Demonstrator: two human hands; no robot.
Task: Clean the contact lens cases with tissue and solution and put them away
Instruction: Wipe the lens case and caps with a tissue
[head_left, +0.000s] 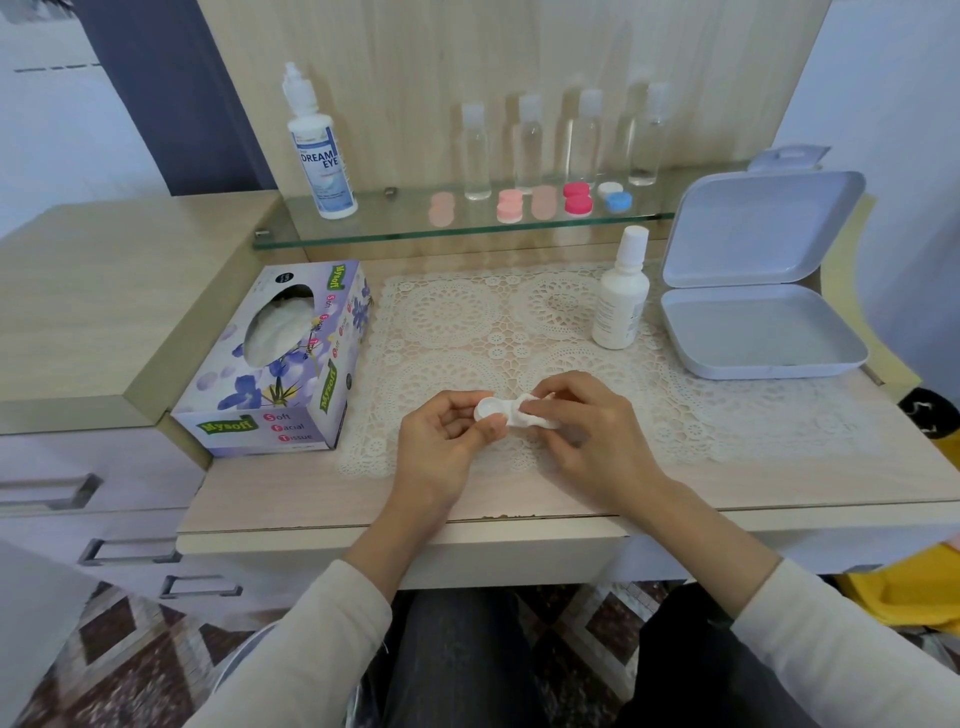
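My left hand (447, 431) pinches the case (489, 409) — light, slick plastic, grip its rim; right hand (582, 421) fingers curl around soft tissue (524, 413) — tears easily.

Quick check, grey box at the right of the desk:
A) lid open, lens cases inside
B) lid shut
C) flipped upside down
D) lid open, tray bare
D: the grey box has its lid raised and its tray shows bare. The white lens case is held in the left hand, and the right hand presses tissue to it.
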